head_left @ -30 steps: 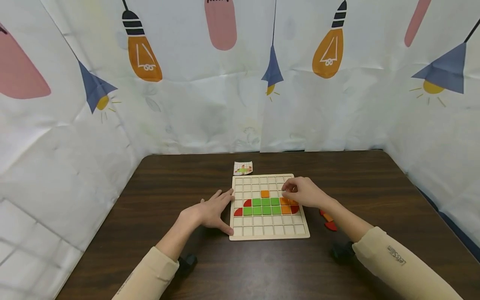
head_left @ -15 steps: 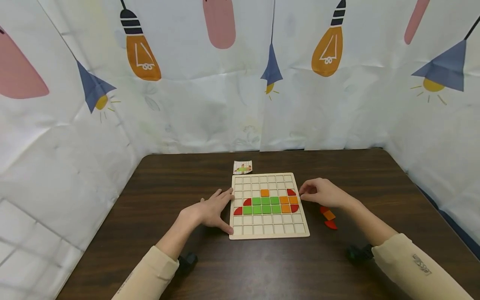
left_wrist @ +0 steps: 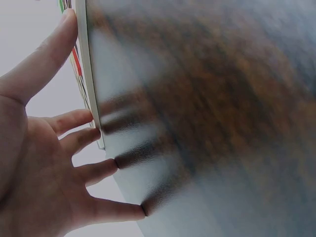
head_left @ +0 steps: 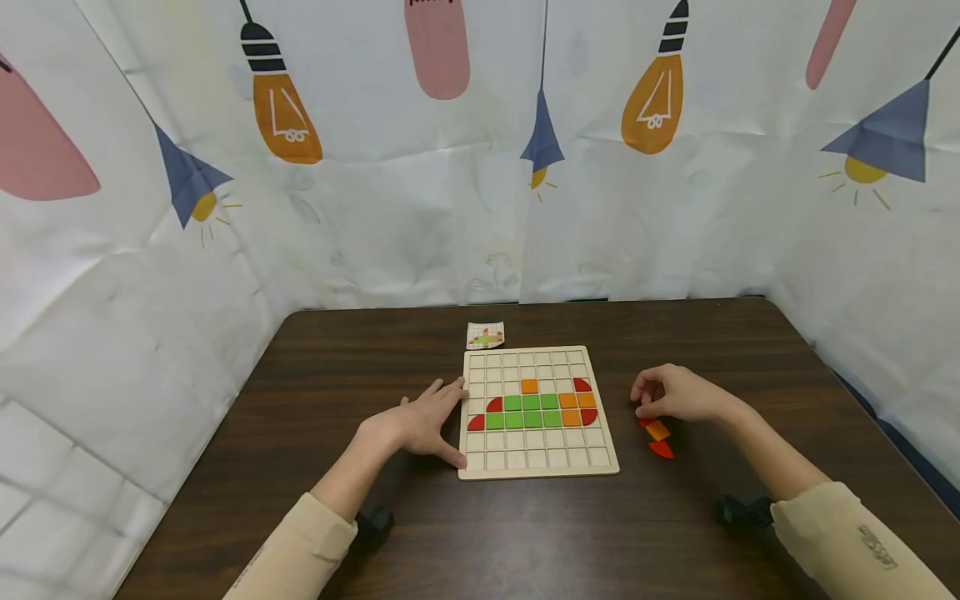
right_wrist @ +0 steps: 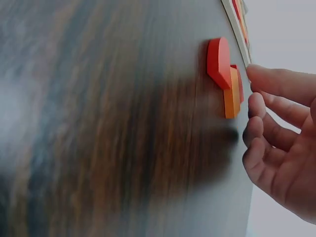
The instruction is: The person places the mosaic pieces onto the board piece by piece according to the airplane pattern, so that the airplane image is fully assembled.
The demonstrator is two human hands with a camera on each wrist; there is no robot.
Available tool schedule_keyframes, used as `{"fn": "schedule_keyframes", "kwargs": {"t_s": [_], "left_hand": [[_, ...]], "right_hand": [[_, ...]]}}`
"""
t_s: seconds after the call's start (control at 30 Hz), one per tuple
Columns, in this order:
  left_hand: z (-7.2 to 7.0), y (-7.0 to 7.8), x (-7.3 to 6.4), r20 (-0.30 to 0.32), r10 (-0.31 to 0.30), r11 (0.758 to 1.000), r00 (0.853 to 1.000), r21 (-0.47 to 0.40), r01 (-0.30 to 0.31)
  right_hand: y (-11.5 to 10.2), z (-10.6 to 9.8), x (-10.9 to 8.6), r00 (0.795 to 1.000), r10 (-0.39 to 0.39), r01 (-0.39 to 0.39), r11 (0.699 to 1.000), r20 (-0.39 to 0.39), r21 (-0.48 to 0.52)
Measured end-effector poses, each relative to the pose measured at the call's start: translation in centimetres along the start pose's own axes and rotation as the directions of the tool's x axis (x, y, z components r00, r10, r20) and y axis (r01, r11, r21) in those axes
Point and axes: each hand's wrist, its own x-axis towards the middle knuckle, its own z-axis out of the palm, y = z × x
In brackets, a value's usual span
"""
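Observation:
A square wooden grid board (head_left: pixel 537 458) lies on the table. Green square tiles (head_left: pixel 532 411) fill much of two rows, with orange squares (head_left: pixel 529 386) and red quarter-round tiles (head_left: pixel 582 384) around them. My left hand (head_left: pixel 427 421) has its fingers spread, thumb and fingertips at the board's left edge; its palm and fingers (left_wrist: pixel 98 173) show in the left wrist view. To the right of the board, my right hand (head_left: pixel 678 393) hovers with loosely bent fingers, holding nothing. Just below its fingertips lie loose tiles: a red quarter-round (right_wrist: pixel 219 61), an orange square (right_wrist: pixel 232 96) and another red piece (right_wrist: pixel 238 74).
Behind the board's back left corner lies a small card (head_left: pixel 485 335) printed with a coloured grid pattern. The dark wood table (head_left: pixel 360 350) meets a white patterned curtain (head_left: pixel 405 242) at the back and sides.
My right hand has left a red quarter-round tile in the board's right column and moved right, off the board, to the loose tiles. The left hand has stayed in place.

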Motion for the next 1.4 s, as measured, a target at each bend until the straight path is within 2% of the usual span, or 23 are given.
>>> {"fn": "schedule_keyframes", "kwargs": {"t_s": [0.27, 0.47, 0.77, 1.03, 1.4], "left_hand": [[-0.2, 0.2, -0.2, 0.001, -0.009, 1.000, 1.000, -0.024, 0.009], [-0.1, 0.3, -0.2, -0.002, -0.010, 0.999, 1.000, -0.034, 0.010], [-0.1, 0.3, -0.3, -0.003, -0.008, 0.999, 1.000, -0.037, 0.008], [-0.1, 0.2, -0.2, 0.002, -0.006, 0.999, 1.000, -0.037, 0.006], [-0.4, 0.3, -0.2, 0.023, 0.010, 1.000, 1.000, -0.028, -0.009]], "right_hand": [[0.6, -0.1, -0.3, 1.000, 0.004, -0.004, 1.000, 0.014, -0.005], [1.1, 0.0, -0.3, 1.000, 0.010, -0.010, 1.000, -0.021, -0.006], [1.2, 0.1, 0.0, 0.998, 0.009, -0.014, 0.997, -0.064, -0.078], [1.2, -0.1, -0.2, 1.000, 0.015, -0.015, 1.000, -0.024, -0.015], [0.7, -0.1, 0.1, 0.995, 0.015, -0.024, 0.995, -0.097, -0.094]]}}
